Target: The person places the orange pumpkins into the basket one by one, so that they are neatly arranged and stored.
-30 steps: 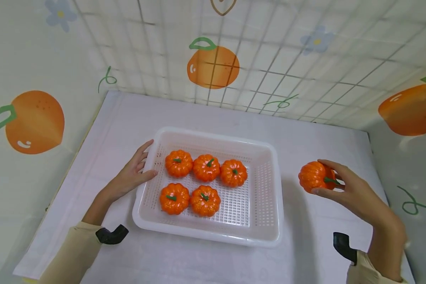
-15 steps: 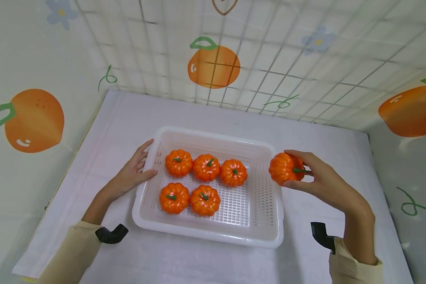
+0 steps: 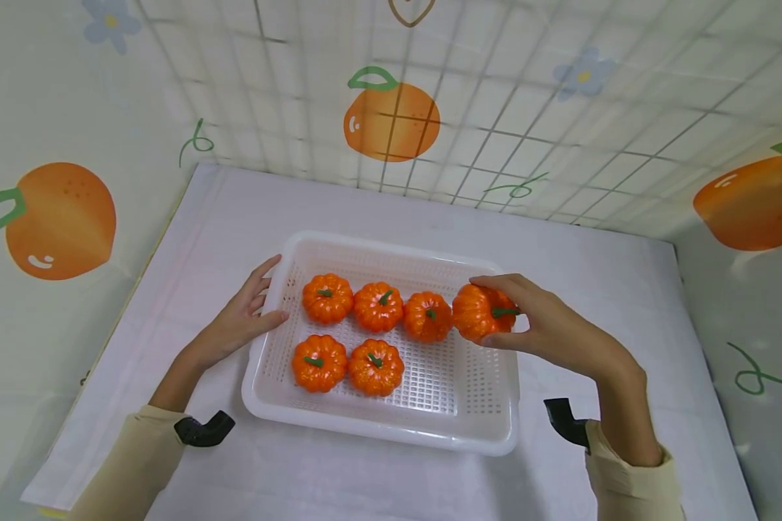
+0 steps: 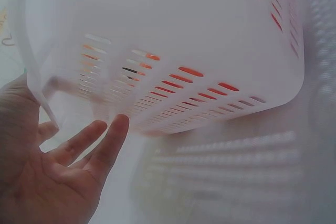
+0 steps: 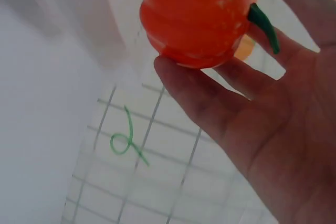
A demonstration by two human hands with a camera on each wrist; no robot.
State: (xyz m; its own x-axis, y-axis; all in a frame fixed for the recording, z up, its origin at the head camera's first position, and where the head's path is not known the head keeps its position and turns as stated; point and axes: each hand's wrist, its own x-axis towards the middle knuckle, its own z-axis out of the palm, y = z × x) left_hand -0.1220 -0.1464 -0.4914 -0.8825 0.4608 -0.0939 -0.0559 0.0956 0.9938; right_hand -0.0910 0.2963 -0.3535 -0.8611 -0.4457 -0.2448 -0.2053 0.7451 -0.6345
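My right hand [image 3: 554,325] grips an orange toy pumpkin [image 3: 476,312] with a green stem, thumb and fingers on opposite sides. In the right wrist view this pumpkin [image 5: 194,19] has its stem pointing toward the palm. It hangs over the right part of a white perforated plastic basket [image 3: 378,432]. Inside, several like pumpkins lie in two rows, a back-row one [image 3: 428,317] right beside the held one in view. My left hand [image 3: 237,318] holds the basket's left side, thumb over the rim. In the left wrist view, its fingers [image 4: 113,140] lie along the outer wall.
The basket stands on a table with a white cloth [image 3: 234,210]. A pale curtain [image 3: 482,94] printed with oranges and grid lines rises behind the table and along both sides. A black wrist mount [image 3: 567,421] sticks out from each sleeve.
My right hand has carried the pumpkin leftward, from beyond the basket's right side to over its interior. My left hand and the basket have stayed in place.
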